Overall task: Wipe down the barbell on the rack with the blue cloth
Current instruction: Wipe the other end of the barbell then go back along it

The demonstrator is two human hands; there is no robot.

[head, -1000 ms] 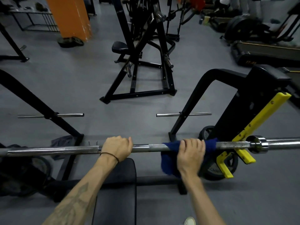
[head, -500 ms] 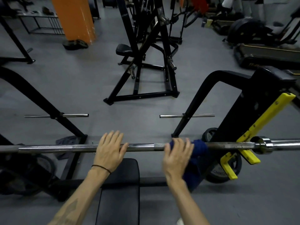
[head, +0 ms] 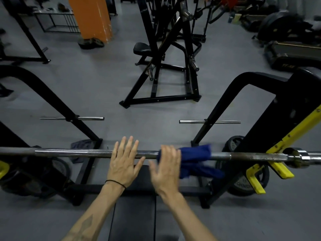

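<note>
Black bench (head: pixel 133 216) pad nearest, directly below you. Your left hand (head: pixel 124 162) flat over barbell (head: pixel 73 152), fingers straight and spread, gripping nothing. Your right hand (head: pixel 167 168) just beside it, blurred, fingers over bar, touching left end of blue cloth (head: pixel 195 160); whether it grips cloth, cannot tell. Cloth draped over bar right of centre, tail hanging below. Barbell lies across rack, resting in yellow hook (head: pixel 279 168) at right. Beyond: grey floor (head: pixel 90 80), black machine frame (head: pixel 166 66), orange pillar (head: pixel 89 16).

bare barbell (head: pixel 73 151) left of the hands, yellow hook (head: pixel 278 168) blocking its right end
</note>
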